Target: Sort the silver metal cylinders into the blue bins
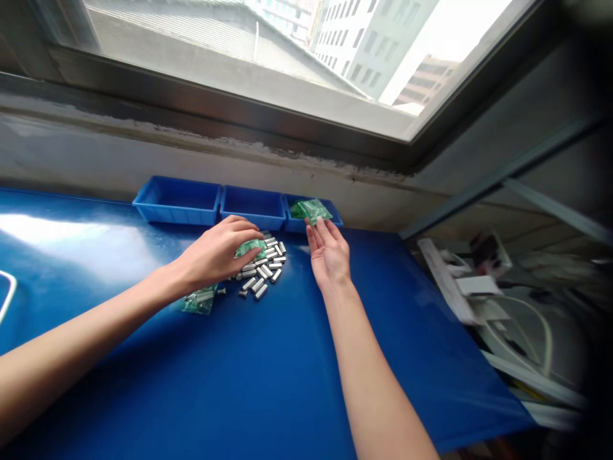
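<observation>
My right hand (330, 252), palm turned up, pinches a small green plastic bag (315, 210) between thumb and fingertips at the front of the right blue bin (338, 214). More green bags (295, 209) lie inside that bin. To the left, my left hand (225, 246) curls its thumb and fingers round another green bag (252, 246) over a heap of short metal cylinders (275, 265). Below its wrist, a green bag (200, 300) with metal pieces in it rests on the blue table, beside a small screw-like piece (221, 291).
Two more blue bins, the left one (177, 218) and the middle one (253, 220), stand in a row with the right one against the wall under a window. A white curved object (7, 291) is at the left edge. Beyond the table's right edge is a cluttered shelf (476, 287).
</observation>
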The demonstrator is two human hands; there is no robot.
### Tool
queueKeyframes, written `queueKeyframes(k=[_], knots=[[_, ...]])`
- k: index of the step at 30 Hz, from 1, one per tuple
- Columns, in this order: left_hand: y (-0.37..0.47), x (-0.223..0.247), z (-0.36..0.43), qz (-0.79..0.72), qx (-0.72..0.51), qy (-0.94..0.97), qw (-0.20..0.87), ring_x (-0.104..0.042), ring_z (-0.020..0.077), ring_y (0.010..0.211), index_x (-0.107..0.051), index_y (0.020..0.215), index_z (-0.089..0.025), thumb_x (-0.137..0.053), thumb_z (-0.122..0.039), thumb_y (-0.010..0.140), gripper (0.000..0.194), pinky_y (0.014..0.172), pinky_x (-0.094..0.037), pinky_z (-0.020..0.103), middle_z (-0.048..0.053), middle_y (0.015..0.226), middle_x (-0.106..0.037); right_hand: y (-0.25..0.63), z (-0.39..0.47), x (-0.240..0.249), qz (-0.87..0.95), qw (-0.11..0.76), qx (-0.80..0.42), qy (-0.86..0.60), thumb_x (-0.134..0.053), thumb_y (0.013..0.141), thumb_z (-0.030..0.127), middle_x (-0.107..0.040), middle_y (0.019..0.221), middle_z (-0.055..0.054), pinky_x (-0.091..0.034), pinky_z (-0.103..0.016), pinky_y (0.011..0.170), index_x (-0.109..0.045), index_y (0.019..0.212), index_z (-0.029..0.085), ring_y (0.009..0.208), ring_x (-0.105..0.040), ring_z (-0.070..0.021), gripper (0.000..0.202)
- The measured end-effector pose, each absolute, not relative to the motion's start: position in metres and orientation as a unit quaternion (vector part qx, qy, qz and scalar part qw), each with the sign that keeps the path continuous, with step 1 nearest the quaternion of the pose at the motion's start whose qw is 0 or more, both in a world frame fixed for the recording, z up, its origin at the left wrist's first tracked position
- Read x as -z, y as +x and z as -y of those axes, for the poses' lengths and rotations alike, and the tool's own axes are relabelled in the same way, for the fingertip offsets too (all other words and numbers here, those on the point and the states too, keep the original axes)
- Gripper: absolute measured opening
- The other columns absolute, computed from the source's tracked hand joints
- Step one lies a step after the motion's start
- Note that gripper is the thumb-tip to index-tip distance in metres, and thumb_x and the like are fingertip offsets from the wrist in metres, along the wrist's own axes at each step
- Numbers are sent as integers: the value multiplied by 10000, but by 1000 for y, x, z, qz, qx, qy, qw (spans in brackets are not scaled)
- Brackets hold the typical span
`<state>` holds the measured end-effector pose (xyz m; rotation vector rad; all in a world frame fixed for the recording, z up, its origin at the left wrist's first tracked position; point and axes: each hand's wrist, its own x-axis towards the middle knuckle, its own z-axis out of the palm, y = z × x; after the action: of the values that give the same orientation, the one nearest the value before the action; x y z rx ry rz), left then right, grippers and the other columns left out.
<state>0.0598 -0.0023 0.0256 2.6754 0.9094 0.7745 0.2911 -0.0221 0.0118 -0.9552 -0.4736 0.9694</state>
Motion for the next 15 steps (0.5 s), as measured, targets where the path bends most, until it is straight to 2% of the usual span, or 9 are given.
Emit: queueKeyframes(k=[4,10,12,15], knots=[[58,-20,1,-310,-226,917,104,-584,287,1196,-733,1170,-172,-522,-415,987,370,1013,-513,430,118,1224,-706,292,18,-7,179,782,-440,-403,-818,714,157,-768,1009,-16,-539,-259,1048,-647,992,202,1110,-710,-134,329],[54,-24,0,-329,-190,921,81,-553,344,1253,-710,1238,-160,-603,-462,929,445,1058,-483,482,150,1300,-665,280,22,-6,271,771,-416,-398,-745,753,189,-705,1240,-6,-485,-343,1112,-655,1035,256,1281,-614,-161,303],[51,-27,-1,-353,-174,915,84,-565,364,1246,-692,1271,-160,-640,-479,898,494,1054,-484,501,162,1345,-633,270,24,-6,341,745,-381,-427,-732,771,218,-693,1270,-24,-525,-369,1050,-675,1057,252,1205,-659,-190,294],[48,-29,-6,-372,-173,906,103,-621,354,1182,-674,1290,-180,-671,-441,874,491,1032,-504,496,155,1406,-583,256,27,-4,438,699,-330,-459,-725,798,254,-726,1187,-62,-572,-362,928,-709,1011,213,985,-720,-193,218]])
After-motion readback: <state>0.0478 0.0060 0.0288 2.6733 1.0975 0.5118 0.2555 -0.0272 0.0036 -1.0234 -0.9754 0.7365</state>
